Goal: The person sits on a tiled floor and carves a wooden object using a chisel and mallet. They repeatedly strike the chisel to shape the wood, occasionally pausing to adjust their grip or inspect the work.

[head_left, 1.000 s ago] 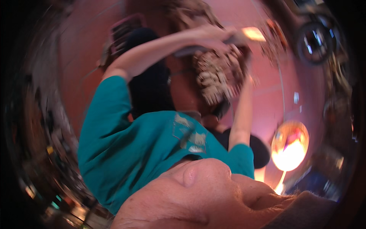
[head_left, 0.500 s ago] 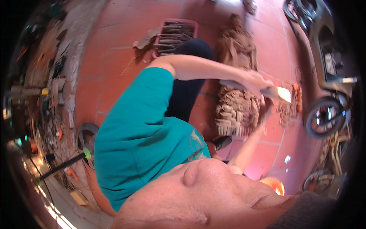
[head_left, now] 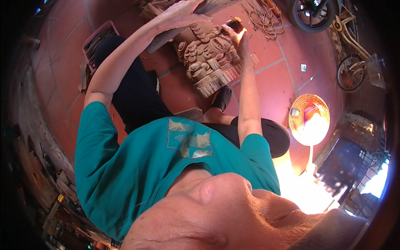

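A carved brown wooden statue [head_left: 212, 56] lies on the tiles in front of me, its stepped, scrolled base toward me. My left hand [head_left: 179, 16] reaches over it with thumb and fingers spread around a long, flat, grey-brown piece of wood [head_left: 164, 39], which crosses the carving at a slant. On the carving's right side, my right hand [head_left: 239, 38] closes around a dark, rounded thing [head_left: 235, 26] with a pale end; its kind is unclear. The statue's upper part is mostly hidden by my left arm and cut off by the view's edge.
A pink basket [head_left: 111, 27] of tools stands left of my bent knee. A coiled cord [head_left: 266, 18] lies at the far right near a motorbike wheel [head_left: 311, 12]. To my right are a round, ribbed orange thing [head_left: 296, 125], brightly lit, and a small bicycle wheel [head_left: 351, 74].
The view has swung, so the statue sits higher and farther left. My right hand, earlier low beside the statue, now grips the dark rounded thing. My left hand stays on the wood.
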### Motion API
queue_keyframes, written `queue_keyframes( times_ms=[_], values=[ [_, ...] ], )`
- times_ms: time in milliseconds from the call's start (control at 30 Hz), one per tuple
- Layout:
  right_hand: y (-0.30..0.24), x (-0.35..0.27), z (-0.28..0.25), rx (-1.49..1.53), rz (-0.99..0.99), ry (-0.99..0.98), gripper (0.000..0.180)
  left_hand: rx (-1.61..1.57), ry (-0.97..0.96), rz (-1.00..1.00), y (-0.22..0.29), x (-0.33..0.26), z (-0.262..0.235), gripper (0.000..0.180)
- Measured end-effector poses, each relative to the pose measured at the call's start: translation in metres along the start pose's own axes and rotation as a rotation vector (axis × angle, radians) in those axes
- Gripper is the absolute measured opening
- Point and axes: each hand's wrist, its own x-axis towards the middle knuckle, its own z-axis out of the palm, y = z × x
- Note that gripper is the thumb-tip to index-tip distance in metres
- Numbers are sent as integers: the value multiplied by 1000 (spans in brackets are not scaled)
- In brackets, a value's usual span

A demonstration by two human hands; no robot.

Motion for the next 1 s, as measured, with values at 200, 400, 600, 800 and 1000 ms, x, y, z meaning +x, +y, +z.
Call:
queue_keyframes(
  times_ms=[200, 400, 600, 800, 1000],
  values=[
    [-21, -10, 21, 72, 69, -31, 21, 16, -8, 4, 4, -4, 2, 81],
    [-6, -6, 17, -162, -80, -32, 27, -44, -18, 9, 17, -4, -1, 81],
    [-2, -2, 17, -113, -65, -92, 28, -61, 25, 50, 22, -7, 0, 83],
    [14, 4, 5, -458, -63, -103, 26, 135, -142, 5, 10, -7, 20, 85],
    [13, -3, 15, -135, -154, -48, 30, -96, -143, -51, 36, -1, 9, 87]
  ],
)
